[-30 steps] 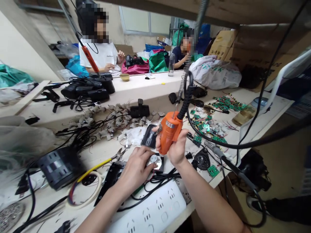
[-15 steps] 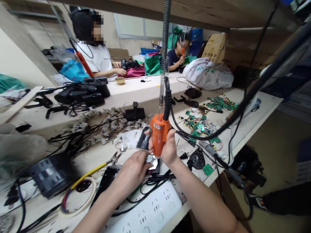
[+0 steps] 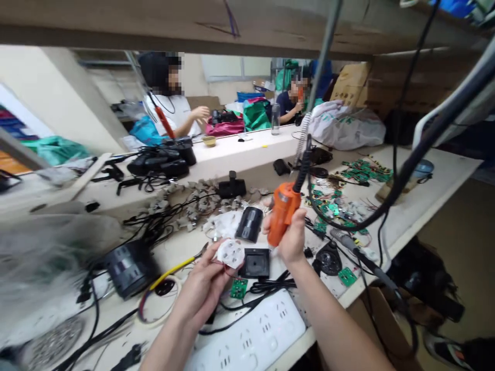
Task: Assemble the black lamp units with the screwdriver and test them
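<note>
My left hand [image 3: 211, 281] pinches a round white part [image 3: 231, 253] with metallic spots on its face and thin red wires hanging from it. To its right, my right hand [image 3: 292, 239] is wrapped round an orange electric screwdriver [image 3: 285, 211], tilted, which hangs from a spring and a black cable. Its lower tip is too blurred to make out. Between and below the hands lies a black square housing [image 3: 256, 263]. Just beyond it rests a black curved cover [image 3: 248, 224]. A green circuit board [image 3: 238, 289] is by my left wrist.
A white power strip [image 3: 251, 335] lies near the front edge. Pliers with yellow handles [image 3: 174, 269], a tape roll [image 3: 174, 309] and a black housing [image 3: 131, 268] are at left. Several green boards [image 3: 367, 172] and a soldering iron [image 3: 358, 257] are at right. Two people sit across.
My left hand has turned the white part, whose broad face now shows. The orange screwdriver has tilted and moved away from my left hand. The view has shifted left.
</note>
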The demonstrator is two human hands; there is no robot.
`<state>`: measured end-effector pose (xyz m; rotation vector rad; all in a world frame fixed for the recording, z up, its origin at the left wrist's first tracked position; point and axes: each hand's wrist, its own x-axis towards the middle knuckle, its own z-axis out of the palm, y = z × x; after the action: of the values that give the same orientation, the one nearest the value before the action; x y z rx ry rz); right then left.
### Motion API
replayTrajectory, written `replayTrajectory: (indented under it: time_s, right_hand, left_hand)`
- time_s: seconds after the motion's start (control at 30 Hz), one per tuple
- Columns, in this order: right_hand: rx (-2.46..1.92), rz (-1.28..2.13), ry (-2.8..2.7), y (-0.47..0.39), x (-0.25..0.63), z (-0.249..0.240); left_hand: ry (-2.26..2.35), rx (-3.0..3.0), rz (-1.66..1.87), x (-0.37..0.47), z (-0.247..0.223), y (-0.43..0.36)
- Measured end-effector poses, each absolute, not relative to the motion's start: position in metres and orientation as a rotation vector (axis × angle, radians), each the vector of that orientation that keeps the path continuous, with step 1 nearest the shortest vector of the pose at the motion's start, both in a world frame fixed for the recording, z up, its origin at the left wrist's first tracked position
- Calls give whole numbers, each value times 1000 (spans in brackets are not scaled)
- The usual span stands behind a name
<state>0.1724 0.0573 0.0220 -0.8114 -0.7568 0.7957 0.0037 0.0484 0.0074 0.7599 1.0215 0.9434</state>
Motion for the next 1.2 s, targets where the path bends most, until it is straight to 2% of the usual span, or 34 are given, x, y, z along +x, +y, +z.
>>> replayTrajectory:
  time_s: [0.23,0.73,0.9,0.97,1.1,1.2]
  right_hand:
    - [-1039,528,-907,58,195,6]
    - [-1283,581,-984,53,215,4]
    - [-1400,269,-932,30,206,6]
    - [-1426,407,-952,17,194,1]
    - [-1269,1079,-1026,4,168,-11]
    - [-1170,1241,-903,7,160,-11]
  left_hand:
    - [879,458,912,6,2,41]
    - [841,355,939,16,1,42]
    - [850,365,949,15,6,42]
    - [847,392,955,15,7,43]
    - [881,457,999,18,8,43]
    - [904,543,1003,18,10,41]
